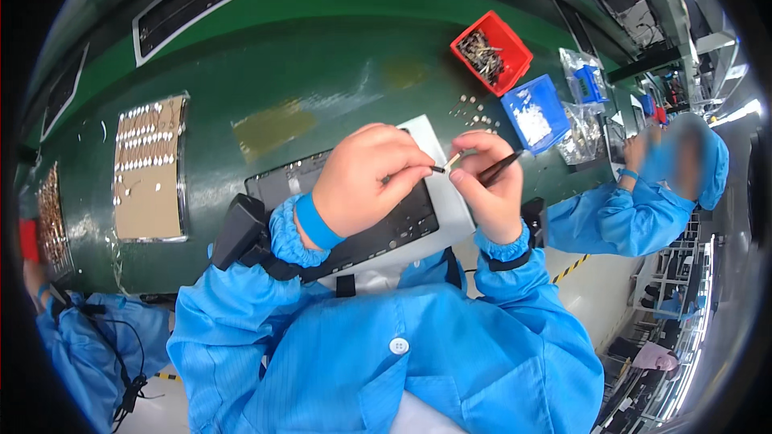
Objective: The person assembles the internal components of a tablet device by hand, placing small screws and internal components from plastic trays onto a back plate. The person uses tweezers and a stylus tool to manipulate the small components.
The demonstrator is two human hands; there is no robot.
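My left hand (374,173) is closed in a pinch on a small dark cylindrical part (437,169). Facing it, my right hand (497,197) has thumb and forefinger at a small pale strip (453,161), whose end meets or nearly meets the dark part. A slim black tool (503,165), probably tweezers, is also gripped in the right hand and points up to the right. Below both hands lies a flat black panel (386,235) with small fittings along its edges, partly covered by my left hand and sleeve. A white sheet (456,207) shows under its right side.
A red bin (515,60) of small metal parts and a blue bin (553,112) of white pieces stand at the far right, beside loose round bits (480,119). On the left lies a cardboard sheet (149,213) with rows of small parts. Co-workers sit at both sides.
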